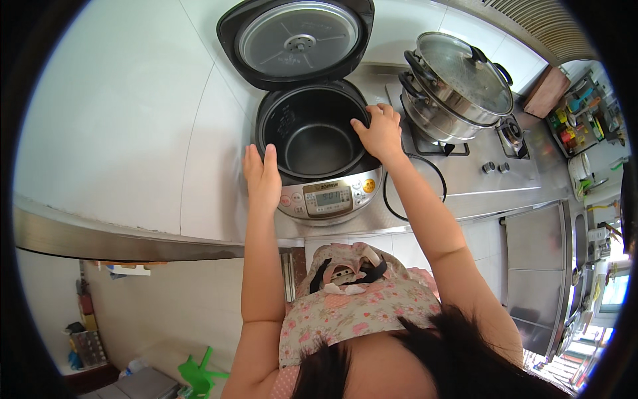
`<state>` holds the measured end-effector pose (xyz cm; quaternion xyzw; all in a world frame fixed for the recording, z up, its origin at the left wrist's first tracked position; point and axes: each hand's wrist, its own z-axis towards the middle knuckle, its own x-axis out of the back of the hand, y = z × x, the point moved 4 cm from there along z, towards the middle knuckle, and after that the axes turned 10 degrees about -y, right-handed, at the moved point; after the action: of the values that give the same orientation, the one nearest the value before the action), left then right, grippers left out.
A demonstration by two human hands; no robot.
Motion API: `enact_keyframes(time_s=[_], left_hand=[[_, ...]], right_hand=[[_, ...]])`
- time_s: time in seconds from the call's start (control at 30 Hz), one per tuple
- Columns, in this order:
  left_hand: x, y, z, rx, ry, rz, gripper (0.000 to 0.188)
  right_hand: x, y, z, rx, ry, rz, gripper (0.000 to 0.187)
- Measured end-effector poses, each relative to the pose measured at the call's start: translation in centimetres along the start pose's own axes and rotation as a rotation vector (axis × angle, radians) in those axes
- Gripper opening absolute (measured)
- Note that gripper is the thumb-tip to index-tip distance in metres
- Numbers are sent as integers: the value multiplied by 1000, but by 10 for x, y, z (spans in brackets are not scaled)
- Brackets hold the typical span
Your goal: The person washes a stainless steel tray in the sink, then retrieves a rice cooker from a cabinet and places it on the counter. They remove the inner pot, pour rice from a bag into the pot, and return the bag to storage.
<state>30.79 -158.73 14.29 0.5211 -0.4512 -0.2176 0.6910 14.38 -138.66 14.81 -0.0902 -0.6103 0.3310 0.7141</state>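
Observation:
A rice cooker (365, 207) with a silver front panel, buttons and a small display stands on the counter before me. Its dark lid (299, 44) is raised, and the black inner pot (318, 147) inside holds nothing visible. My left hand (263, 174) lies along the cooker's left side, fingers straight, its thumb up by the rim. On the right side, my right hand (382, 130) grips the rim, with the thumb over the inner edge and the bent fingers on the outside. The two hands hold the cooker between them; some fingertips are hidden.
Right of the cooker, a stacked steel steamer pot (458, 86) with a glass lid sits on the gas stove (512, 169). A black cable (444, 183) loops on the counter. A wooden board (546, 93) leans at the far right. A green stool (198, 374) stands low on the left.

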Motion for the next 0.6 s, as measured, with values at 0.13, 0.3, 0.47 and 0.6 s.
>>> enact_keyframes(time_s=[0.13, 0.3, 0.47, 0.6], left_hand=[[-6, -12, 25, 103, -25, -17, 78], [-5, -18, 38, 169, -193, -691, 68], [3, 15, 23, 201, 10, -873, 50], [9, 20, 22, 112, -4, -881, 53]], right_hand=[[-1, -3, 4, -58, 17, -85, 44], [-11, 11, 18, -151, -27, -20, 36], [-4, 12, 20, -24, 68, 161, 18], [0, 14, 21, 43, 154, 348, 15]])
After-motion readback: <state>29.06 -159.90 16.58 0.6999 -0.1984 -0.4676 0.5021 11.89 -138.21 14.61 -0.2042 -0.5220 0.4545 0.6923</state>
